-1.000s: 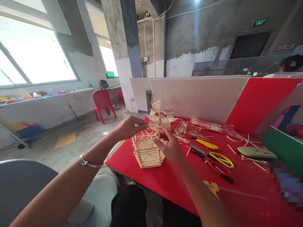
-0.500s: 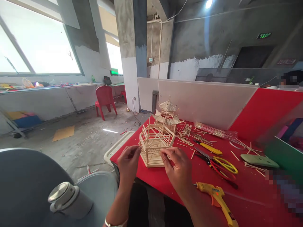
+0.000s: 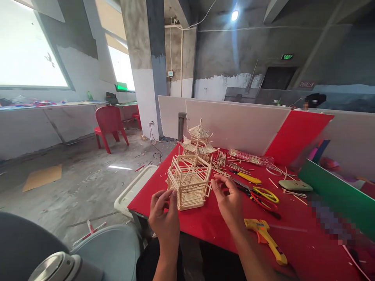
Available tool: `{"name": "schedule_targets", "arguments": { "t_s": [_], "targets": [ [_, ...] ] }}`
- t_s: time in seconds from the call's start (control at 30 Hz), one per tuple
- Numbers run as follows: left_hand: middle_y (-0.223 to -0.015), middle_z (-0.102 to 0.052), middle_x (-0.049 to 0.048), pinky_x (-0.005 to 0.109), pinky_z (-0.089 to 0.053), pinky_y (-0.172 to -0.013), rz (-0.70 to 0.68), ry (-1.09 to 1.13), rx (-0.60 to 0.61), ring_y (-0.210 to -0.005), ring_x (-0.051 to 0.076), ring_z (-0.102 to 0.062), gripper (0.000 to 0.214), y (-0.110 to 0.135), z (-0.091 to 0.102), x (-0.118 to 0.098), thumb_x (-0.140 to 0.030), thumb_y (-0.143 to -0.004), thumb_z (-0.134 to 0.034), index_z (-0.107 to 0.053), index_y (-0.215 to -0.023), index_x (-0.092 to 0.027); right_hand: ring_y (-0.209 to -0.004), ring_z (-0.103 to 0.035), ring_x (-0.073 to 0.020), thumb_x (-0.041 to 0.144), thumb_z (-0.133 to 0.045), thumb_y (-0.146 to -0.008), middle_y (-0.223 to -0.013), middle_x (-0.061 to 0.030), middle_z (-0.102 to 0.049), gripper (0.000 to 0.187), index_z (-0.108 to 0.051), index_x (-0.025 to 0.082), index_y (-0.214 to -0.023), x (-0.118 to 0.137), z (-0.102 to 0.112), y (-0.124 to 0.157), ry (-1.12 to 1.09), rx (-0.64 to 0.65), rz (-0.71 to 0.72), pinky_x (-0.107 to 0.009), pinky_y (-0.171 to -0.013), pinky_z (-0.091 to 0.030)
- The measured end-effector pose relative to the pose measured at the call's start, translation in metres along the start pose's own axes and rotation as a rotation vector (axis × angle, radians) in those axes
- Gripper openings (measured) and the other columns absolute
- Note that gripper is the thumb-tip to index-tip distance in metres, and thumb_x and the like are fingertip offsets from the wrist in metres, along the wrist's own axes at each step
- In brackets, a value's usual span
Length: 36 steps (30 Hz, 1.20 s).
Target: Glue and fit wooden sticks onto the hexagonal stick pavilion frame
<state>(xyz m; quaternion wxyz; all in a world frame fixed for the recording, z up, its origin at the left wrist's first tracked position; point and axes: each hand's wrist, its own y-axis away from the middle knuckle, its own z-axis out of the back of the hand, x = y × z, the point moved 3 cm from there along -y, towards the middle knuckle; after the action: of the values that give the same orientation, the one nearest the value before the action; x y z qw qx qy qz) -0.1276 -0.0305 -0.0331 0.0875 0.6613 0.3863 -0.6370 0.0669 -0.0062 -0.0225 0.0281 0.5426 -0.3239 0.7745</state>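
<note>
A hexagonal frame of thin wooden sticks (image 3: 189, 180) stands on the red table (image 3: 205, 226) near its left corner. My left hand (image 3: 164, 212) is at the frame's lower left side, fingers curled and touching its base. My right hand (image 3: 227, 197) is at the frame's right side, fingers bent with the tips against its edge. Behind the frame stands a finished stick pagoda (image 3: 198, 142). Whether either hand pinches a loose stick is too small to tell.
Loose sticks (image 3: 222, 160), a bagged bundle of sticks (image 3: 249, 157), a yellow knife (image 3: 248, 178), scissors (image 3: 260, 195), a yellow glue gun (image 3: 265, 234) and a green case (image 3: 295, 185) lie on the table. White and red panels stand behind. A grey chair and a flask lid (image 3: 55, 267) are lower left.
Both hands came down from the frame's top to its base a second ago, then shifted to its two sides. The camera view swung left and the frame appears turned slightly.
</note>
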Motion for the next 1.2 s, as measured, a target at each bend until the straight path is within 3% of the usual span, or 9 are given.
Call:
{"name": "schedule_targets", "arguments": {
  "t_s": [0.1,0.2,0.3,0.43,0.63,1.03,1.2],
  "targets": [
    [-0.065,-0.062,0.0006,0.023,-0.047,-0.054,0.292,0.172,0.111,-0.059,0.013,-0.055,0.023,0.013,-0.017,0.002,-0.042,-0.072,-0.082,-0.078,-0.080,-0.021,-0.085,-0.064,-0.0209,0.052,-0.064,-0.086,-0.104,-0.0092,-0.072,0.039,-0.071,0.020,-0.107,-0.003,-0.004,-0.011,-0.113,-0.014,-0.095,-0.032,-0.072,-0.052],
    [-0.044,-0.048,-0.0049,0.018,-0.030,-0.037,0.635,0.342,0.237,-0.038,0.007,-0.039,0.037,0.027,-0.047,0.002,-0.048,-0.063,-0.086,-0.077,-0.080,-0.017,-0.083,-0.063,-0.0205,0.052,-0.063,-0.086,-0.100,-0.0083,-0.072,0.038,-0.072,0.020,-0.104,-0.002,-0.010,-0.018,-0.136,0.014,-0.101,-0.032,-0.072,-0.050],
    [-0.041,-0.050,-0.0062,0.017,-0.022,-0.031,0.779,0.439,0.254,-0.030,0.006,-0.037,0.051,0.029,-0.076,-0.003,-0.049,-0.057,-0.088,-0.075,-0.093,-0.015,-0.078,-0.059,-0.0186,0.048,-0.066,-0.084,-0.093,-0.0057,-0.069,0.037,-0.071,0.021,-0.108,-0.002,-0.014,-0.023,-0.117,0.050,-0.079,-0.031,-0.070,-0.049],
    [-0.043,-0.054,-0.0063,0.017,-0.021,-0.029,0.772,0.482,0.211,-0.028,0.007,-0.041,0.050,0.020,-0.100,-0.011,-0.049,-0.057,-0.088,-0.069,-0.090,-0.016,-0.073,-0.056,-0.0167,0.041,-0.064,-0.085,-0.093,-0.0043,-0.065,0.035,-0.070,0.021,-0.113,-0.002,-0.016,-0.030,-0.087,0.133,-0.068,-0.031,-0.069,-0.049],
    [-0.044,-0.050,-0.0095,0.017,-0.026,-0.030,0.721,0.542,0.182,-0.029,0.005,-0.040,0.044,0.017,-0.117,-0.017,-0.046,-0.057,-0.089,-0.058,-0.072,-0.019,-0.084,-0.062,-0.0188,0.038,-0.062,-0.085,-0.107,-0.0068,-0.067,0.031,-0.070,0.023,-0.112,-0.005,-0.020,-0.033,-0.178,0.179,-0.075,-0.030,-0.070,-0.052],
    [-0.041,-0.048,-0.0092,0.017,-0.026,-0.031,0.642,0.554,0.122,-0.030,0.003,-0.037,0.046,0.015,-0.127,-0.006,-0.043,-0.054,-0.091,-0.053,-0.059,-0.017,-0.073,-0.063,-0.0172,0.046,-0.059,-0.089,-0.105,-0.0072,-0.069,0.030,-0.071,0.023,-0.104,-0.009,-0.030,-0.032,-0.268,0.186,-0.136,-0.030,-0.067,-0.055],
    [-0.042,-0.049,-0.0091,0.015,-0.026,-0.031,0.608,0.548,0.118,-0.031,0.002,-0.037,0.045,0.015,-0.127,-0.008,-0.043,-0.056,-0.090,-0.054,-0.059,-0.016,-0.078,-0.065,-0.0190,0.044,-0.058,-0.091,-0.103,-0.0073,-0.070,0.027,-0.071,0.023,-0.103,-0.009,-0.032,-0.031,-0.268,0.194,-0.113,-0.031,-0.068,-0.054]
  ]
}}
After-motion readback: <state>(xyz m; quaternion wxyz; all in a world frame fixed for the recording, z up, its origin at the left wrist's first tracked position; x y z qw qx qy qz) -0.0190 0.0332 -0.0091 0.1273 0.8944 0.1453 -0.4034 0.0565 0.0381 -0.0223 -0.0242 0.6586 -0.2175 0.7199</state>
